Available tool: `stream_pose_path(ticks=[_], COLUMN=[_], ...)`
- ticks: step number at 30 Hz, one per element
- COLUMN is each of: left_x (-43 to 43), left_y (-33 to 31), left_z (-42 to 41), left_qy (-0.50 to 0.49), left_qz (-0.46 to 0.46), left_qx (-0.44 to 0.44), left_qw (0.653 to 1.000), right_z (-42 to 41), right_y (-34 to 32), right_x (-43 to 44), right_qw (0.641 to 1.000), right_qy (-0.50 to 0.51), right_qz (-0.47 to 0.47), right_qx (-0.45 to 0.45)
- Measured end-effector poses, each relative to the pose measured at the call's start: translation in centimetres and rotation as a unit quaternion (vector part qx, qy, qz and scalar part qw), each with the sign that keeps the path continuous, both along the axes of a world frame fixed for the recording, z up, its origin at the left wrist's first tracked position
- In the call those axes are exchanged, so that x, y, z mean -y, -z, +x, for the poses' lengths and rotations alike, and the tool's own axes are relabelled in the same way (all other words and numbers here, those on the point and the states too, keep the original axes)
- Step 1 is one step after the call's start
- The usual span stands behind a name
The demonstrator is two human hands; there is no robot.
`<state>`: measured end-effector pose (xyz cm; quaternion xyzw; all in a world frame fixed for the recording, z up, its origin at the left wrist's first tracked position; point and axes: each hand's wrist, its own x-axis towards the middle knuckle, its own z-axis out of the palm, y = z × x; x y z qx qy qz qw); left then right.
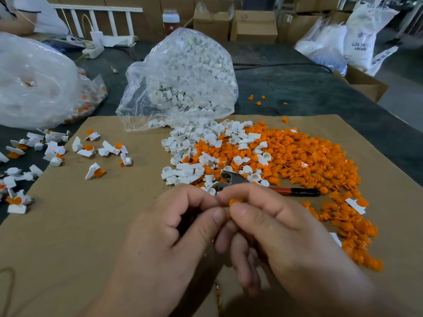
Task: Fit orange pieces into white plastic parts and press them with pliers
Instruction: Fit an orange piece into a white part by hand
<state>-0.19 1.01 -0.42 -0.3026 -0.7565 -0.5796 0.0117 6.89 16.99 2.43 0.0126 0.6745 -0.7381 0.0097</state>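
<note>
Your right hand pinched an orange piece against your curled left hand, its hold hidden, above the cardboard's front edge; pliers lay idle, few fitted parts sat leftward, and the big orange pile remained.

The flat brown cardboard sheet has a matt, slightly fibrous paper surface. The heaped small orange plastic pieces are smooth with a low sheen. The single orange plastic piece pinched between the fingertips of the left hand and the right hand has the same finish. The small white plastic parts are smooth and semi-gloss. The clear plastic bag is thin, glossy, crinkled film. The pliers have a bare, dull grey metal head and a glossy red-and-black coated handle. The dark grey table covering looks matt and cloth-like.
</note>
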Motion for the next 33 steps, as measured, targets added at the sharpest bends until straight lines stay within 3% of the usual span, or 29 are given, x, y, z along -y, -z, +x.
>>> stream_pose_path(ticks=[4,8,11,18,24,26,29,31,33], left_x=[0.1,-0.3,-0.3,-0.5,-0.6,-0.5,-0.4,-0.5,-0.4], left_y=[-1.1,-0.8,-0.6,-1.0,-1.1,-1.0,-0.9,-1.3,-1.5], left_z=[-0.6,-0.6,-0.7,-0.5,-0.4,-0.6,-0.9,-1.1,-1.2], left_qy=[-0.043,-0.009,0.005,0.008,-0.004,-0.018,-0.011,0.032,0.082], left_qz=[-0.107,-0.246,-0.277,-0.288,-0.283,-0.231,-0.06,0.103,0.195], left_qx=[-0.1,-0.184,-0.221,-0.27,-0.255,-0.195,0.075,0.295,0.382], left_qw=[0.988,0.951,0.935,0.919,0.925,0.953,0.995,0.949,0.9], right_z=[-0.5,-0.4,-0.3,-0.3,-0.2,-0.2,-0.2,-0.1,0.1], right_y=[-0.3,-0.6,-0.8,-0.7,-0.5,-0.5,-0.5,-0.6,-0.6], right_x=[-0.2,-1.0,-1.0,-0.8,-0.7,-0.8,-0.9,-0.8,-0.5], right_qw=[0.983,0.96,0.941,0.943,0.949,0.942,0.941,0.965,0.99], right_qy=[0.037,0.007,-0.017,-0.034,-0.055,-0.066,-0.058,-0.014,0.055], right_qz=[-0.177,-0.27,-0.329,-0.327,-0.31,-0.329,-0.332,-0.261,-0.125], right_qx=[0.026,0.073,0.075,0.039,0.0,-0.006,-0.011,-0.019,-0.03])
